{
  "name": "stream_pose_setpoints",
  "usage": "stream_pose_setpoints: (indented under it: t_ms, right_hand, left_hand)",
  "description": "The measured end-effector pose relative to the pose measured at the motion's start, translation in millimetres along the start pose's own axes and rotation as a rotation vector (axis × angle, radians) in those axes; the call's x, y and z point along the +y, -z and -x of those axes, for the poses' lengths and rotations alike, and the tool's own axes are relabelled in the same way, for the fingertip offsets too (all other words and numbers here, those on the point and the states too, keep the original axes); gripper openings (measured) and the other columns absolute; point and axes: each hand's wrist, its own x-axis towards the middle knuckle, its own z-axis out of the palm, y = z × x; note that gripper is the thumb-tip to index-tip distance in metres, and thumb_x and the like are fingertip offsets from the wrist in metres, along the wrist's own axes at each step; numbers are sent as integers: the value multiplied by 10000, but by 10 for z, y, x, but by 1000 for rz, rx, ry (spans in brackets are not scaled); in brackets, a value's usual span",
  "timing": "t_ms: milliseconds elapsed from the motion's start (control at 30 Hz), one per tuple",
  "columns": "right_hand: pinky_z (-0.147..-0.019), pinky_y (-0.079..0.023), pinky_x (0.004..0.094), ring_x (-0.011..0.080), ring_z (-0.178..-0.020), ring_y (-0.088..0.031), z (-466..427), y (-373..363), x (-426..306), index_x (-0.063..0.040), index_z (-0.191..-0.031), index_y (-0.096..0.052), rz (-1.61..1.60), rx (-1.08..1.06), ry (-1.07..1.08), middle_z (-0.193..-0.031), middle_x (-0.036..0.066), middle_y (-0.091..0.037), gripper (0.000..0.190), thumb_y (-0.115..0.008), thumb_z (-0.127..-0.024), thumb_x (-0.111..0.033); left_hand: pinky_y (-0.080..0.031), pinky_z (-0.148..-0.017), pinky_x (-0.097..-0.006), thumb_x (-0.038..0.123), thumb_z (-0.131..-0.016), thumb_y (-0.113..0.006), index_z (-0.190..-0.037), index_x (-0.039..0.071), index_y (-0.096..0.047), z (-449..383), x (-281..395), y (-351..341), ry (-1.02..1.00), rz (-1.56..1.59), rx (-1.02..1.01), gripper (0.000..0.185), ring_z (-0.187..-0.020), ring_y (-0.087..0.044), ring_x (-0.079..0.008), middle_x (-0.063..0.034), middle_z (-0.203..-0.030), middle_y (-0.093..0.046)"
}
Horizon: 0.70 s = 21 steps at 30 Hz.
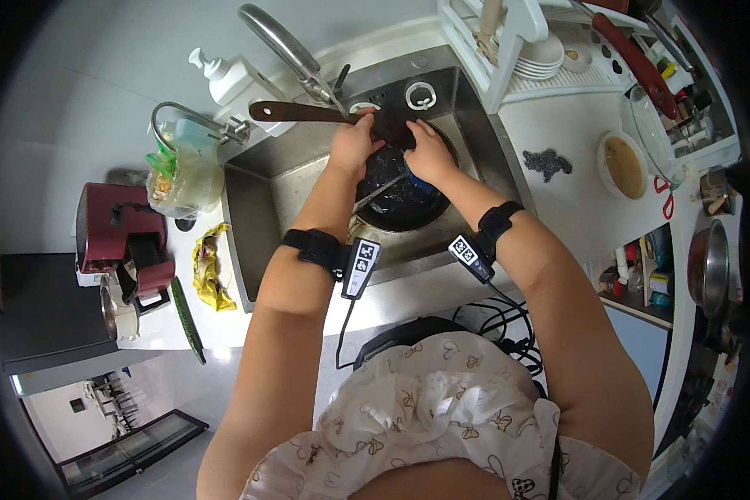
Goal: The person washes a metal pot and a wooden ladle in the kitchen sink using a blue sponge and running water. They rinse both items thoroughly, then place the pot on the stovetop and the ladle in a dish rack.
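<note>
A dark wooden spatula lies across my left hand, its handle pointing left and its wide blade under the faucet. The fingers of that hand are closed around the spatula near the neck. My right hand touches the blade's right side with its fingertips; whether it grips the blade cannot be told. Below both hands a round black pan with water in it sits in the steel sink. A thin metal rod and something blue show in the pan, partly hidden by my right hand.
Left of the sink are a white pump bottle, a hanging plastic bag, a yellow wrapper, a cucumber and a red appliance. On the right stand a white dish rack and a bowl of brownish liquid.
</note>
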Motion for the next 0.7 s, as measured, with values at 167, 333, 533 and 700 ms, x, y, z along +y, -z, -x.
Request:
stream_pose_setpoints:
  t_ms: [167, 333, 533, 700]
  right_hand:
    - [-986, -334, 352, 297, -1188, -399, 12, 21, -86, -32, -1209, -467, -101, -103, 148, -1289, 164, -417, 480, -536, -743, -122]
    - [-895, -408, 367, 323, -1040, -517, 35, -267, -192, -25, -1090, -562, -139, -289, 166, -1103, 177, -554, 344, -553, -802, -212]
    - [-920, -390, 385, 324, -1099, -475, 123, -1026, -260, 4, -1162, -495, 234, -713, 112, -1158, 196, -516, 418, -508, -790, -187]
    - [-958, -362, 369, 331, -1161, -424, 286, -1513, -188, -24, -1232, -422, 342, -794, 195, -1306, 197, -383, 444, -431, -797, -112]
  left_hand:
    - [-489, -741, -330, 199, -877, -486, -1047, 64, -549, 90, 9, 150, -30, 28, 20, 227, -866, -578, -162, -44, -930, -592]
    - [-476, -774, -366, 177, -900, -444, -1028, 66, -544, 261, -151, 566, 46, -75, 140, 196, -937, -558, -177, -59, -1023, -564]
    - [-452, -805, -380, 192, -914, -446, -1013, 79, -547, 511, -287, 1016, -67, -66, 273, 181, -964, -528, -152, -45, -1017, -549]
    - [-494, -772, -336, 207, -905, -484, -981, 47, -576, 756, -190, 1284, -141, -15, 360, 200, -942, -521, -153, -54, -1021, -554]
